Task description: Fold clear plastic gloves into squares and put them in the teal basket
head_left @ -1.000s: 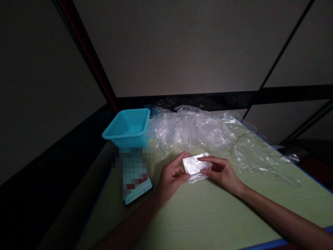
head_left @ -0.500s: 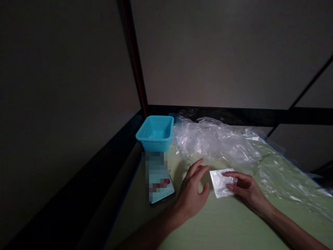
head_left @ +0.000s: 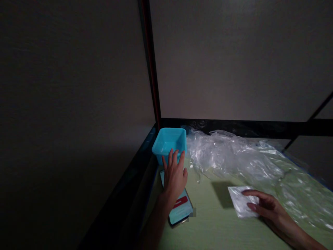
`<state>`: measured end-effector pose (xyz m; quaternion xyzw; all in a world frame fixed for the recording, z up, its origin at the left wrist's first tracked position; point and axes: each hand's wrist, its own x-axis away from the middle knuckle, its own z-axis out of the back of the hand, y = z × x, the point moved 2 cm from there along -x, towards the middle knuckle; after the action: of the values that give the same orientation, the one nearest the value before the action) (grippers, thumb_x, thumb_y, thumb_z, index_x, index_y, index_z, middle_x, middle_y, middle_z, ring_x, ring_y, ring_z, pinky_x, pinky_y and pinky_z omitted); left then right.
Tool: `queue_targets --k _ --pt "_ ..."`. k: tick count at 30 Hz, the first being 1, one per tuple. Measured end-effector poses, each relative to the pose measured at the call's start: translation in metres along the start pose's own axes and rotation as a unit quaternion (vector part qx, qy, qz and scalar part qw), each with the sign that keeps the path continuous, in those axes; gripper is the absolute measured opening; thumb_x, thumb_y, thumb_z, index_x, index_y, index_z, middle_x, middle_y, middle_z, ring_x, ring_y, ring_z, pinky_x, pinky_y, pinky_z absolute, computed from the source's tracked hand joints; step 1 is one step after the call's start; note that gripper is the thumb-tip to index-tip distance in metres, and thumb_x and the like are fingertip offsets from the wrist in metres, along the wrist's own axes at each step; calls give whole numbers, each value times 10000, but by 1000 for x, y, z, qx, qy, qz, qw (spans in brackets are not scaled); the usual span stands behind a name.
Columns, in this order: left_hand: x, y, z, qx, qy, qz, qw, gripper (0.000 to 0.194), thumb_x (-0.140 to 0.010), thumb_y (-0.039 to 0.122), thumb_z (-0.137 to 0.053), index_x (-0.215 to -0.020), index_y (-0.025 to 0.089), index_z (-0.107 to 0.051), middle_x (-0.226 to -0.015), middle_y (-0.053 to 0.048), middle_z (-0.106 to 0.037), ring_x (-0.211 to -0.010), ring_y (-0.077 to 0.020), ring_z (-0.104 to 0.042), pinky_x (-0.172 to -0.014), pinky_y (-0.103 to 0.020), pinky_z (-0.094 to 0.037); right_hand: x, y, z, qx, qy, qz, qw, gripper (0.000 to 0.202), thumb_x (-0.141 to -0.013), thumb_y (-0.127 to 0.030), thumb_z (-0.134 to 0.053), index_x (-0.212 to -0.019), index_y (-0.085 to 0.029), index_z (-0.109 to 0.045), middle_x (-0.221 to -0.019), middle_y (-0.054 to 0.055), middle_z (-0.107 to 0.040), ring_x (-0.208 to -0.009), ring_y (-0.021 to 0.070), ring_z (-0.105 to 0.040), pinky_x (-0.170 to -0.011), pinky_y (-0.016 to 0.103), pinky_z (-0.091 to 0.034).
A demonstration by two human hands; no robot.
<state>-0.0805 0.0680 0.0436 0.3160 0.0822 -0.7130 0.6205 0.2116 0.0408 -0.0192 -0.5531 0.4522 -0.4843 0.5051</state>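
Between the thumb and fingers of my right hand (head_left: pixel 267 206) is a small flat square of folded clear plastic (head_left: pixel 238 203), held at its right edge above the table. My left hand (head_left: pixel 174 175) reaches over a phone (head_left: pixel 181 208), fingers spread, palm down and holding nothing. Its fingertips overlap the front of a blue plastic basin (head_left: pixel 158 148); whether they touch the rim I cannot tell. Part of the lit phone screen is hidden beneath the hand and forearm.
A heap of crumpled clear plastic bags (head_left: pixel 223 152) lies along the back of the pale green table (head_left: pixel 208 229). More thin plastic (head_left: pixel 304 194) spreads toward the right edge. Dark-trimmed walls (head_left: pixel 234 62) meet in the corner behind the basin.
My left hand has moved away from the folded plastic, forward and left to the basin, and its fingers have spread. My right hand still holds the plastic. The view has shifted.
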Motion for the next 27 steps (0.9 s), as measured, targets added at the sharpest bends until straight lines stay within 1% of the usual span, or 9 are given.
queue_targets --k 5,8,10,14,18,21,24,25,27 --pt "8 5 2 -9 -11 22 1000 518 -755 41 -521 -1258 140 -447 -1259 -145 -466 -1291 -336 -292 -1038 -583 -217 -21 -29 -17 81 -11 21 996 300 -577 -420 -774 -816 -243 -732 -853 73 -695 -651 198 -607 -572 306 -484" --pt "13 8 0 -7 -10 39 999 494 -758 30 -515 -1236 144 -471 -1229 -138 -474 -1268 -337 -327 -1032 -581 -238 -43 -54 -38 109 -42 47 992 303 -628 -438 -739 -861 -246 -728 -961 72 -692 -772 215 -620 -666 319 -487" --pt "17 9 -1 1 -8 50 999 483 -767 26 -499 -1233 150 -475 -1224 -135 -470 -1259 -333 -337 -1030 -579 -246 -60 -72 -55 99 -65 64 991 293 -658 -457 -711 -857 -242 -729 -970 73 -693 -797 217 -624 -701 327 -480" --pt "21 10 -2 16 -3 61 998 467 -779 22 -475 -1224 162 -479 -1232 -126 -459 -1262 -322 -328 -1033 -576 -248 -91 -110 -93 109 -99 146 978 259 -675 -428 -703 -843 -232 -725 -940 66 -703 -832 203 -622 -744 312 -465" --pt "21 11 -2 16 0 60 998 473 -780 22 -467 -1229 171 -475 -1245 -122 -448 -1266 -309 -324 -1044 -581 -227 -122 -143 -134 201 -151 233 939 267 -704 -359 -660 -893 -172 -684 -929 70 -696 -783 185 -630 -672 293 -484" --pt "21 12 -3 11 -2 61 998 495 -774 17 -463 -1241 178 -466 -1253 -119 -445 -1273 -307 -316 -1042 -592 -220 -149 -153 -166 274 -165 251 914 190 -716 -238 -635 -877 -139 -652 -919 53 -684 -775 168 -631 -664 273 -491" --pt "21 13 -3 6 -2 65 998 501 -769 18 -463 -1244 179 -465 -1252 -117 -453 -1273 -304 -322 -1040 -590 -228 -174 -149 -196 342 -160 234 896 102 -751 -188 -633 -825 -119 -642 -825 37 -670 -735 162 -624 -660 278 -492" --pt "21 13 -2 4 -2 65 998 504 -768 20 -464 -1247 179 -463 -1253 -118 -455 -1275 -302 -321 -1042 -587 -228 -181 -146 -205 366 -156 227 889 113 -782 -206 -624 -852 -117 -636 -854 42 -660 -764 164 -620 -691 297 -495" --pt "21 14 -3 0 -3 63 998 517 -763 24 -468 -1256 179 -455 -1258 -116 -457 -1283 -297 -313 -1047 -586 -217 -192 -138 -220 412 -153 211 873 225 -859 -285 -565 -1029 -138 -585 -1022 56 -610 -864 177 -602 -741 362 -502"
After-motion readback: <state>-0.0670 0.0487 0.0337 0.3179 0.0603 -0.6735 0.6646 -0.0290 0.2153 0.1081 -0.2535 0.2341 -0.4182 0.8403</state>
